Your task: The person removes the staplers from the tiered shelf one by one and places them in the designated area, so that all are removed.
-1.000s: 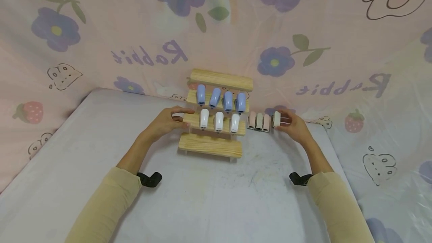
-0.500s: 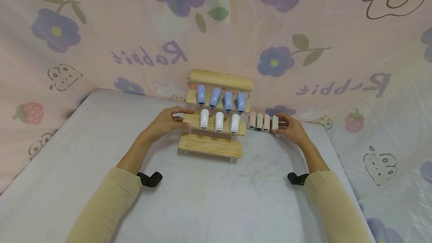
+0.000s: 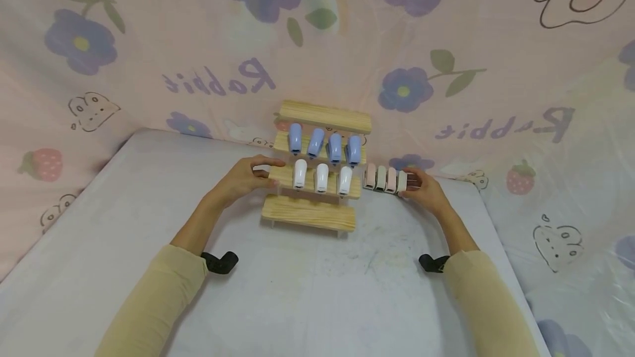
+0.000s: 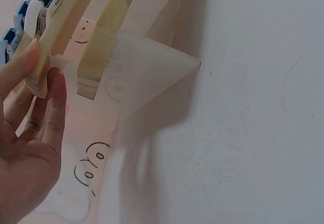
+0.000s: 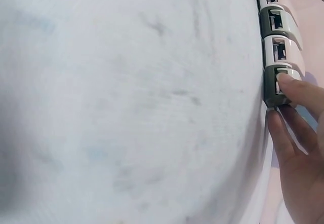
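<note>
At nine o'clock from the right hand [image 3: 429, 189], its pinched end stapler [image 3: 402, 180] lies twelve-to-six; the left hand [image 3: 243, 178] grips the wooden rack [image 3: 308, 213].

Pale-green stapler [image 3: 402, 181] | right end, row of 4 [image 3: 381, 178] | wooden rack [image 3: 309, 214] | 4 tiers, upright

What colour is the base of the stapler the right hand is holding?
Dark greyish green. That stapler base shows best in the right wrist view.
</note>
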Motion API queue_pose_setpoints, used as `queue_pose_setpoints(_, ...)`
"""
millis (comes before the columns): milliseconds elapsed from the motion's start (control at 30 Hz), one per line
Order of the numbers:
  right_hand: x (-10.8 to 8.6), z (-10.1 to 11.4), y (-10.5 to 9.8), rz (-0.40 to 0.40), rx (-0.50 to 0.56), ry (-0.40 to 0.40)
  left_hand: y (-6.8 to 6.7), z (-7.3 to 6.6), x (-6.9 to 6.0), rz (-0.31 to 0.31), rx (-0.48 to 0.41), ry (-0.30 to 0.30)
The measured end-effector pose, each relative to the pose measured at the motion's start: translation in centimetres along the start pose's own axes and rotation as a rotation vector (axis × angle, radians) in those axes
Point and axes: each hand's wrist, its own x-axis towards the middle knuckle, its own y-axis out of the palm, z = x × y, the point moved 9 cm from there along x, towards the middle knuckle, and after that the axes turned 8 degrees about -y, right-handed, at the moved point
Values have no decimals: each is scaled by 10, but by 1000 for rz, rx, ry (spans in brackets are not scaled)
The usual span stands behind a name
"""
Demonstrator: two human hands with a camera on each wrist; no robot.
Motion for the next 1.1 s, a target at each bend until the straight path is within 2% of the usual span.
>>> queue_pose_setpoints(467, -4, 3, 2, 0, 19, 5, 1, 1, 1, 2, 15, -13)
queue_pose_setpoints(667, -8, 15, -9, -68, 2, -8, 1, 0, 1, -1, 5, -7)
queue_pose_setpoints(933, -9, 31, -17, -144, 133, -66, 0, 3, 0, 4, -11, -15)
queue_pose_setpoints(1100, -14, 56, -18, -166, 192, -109, 1, 2, -1, 9, -12, -9)
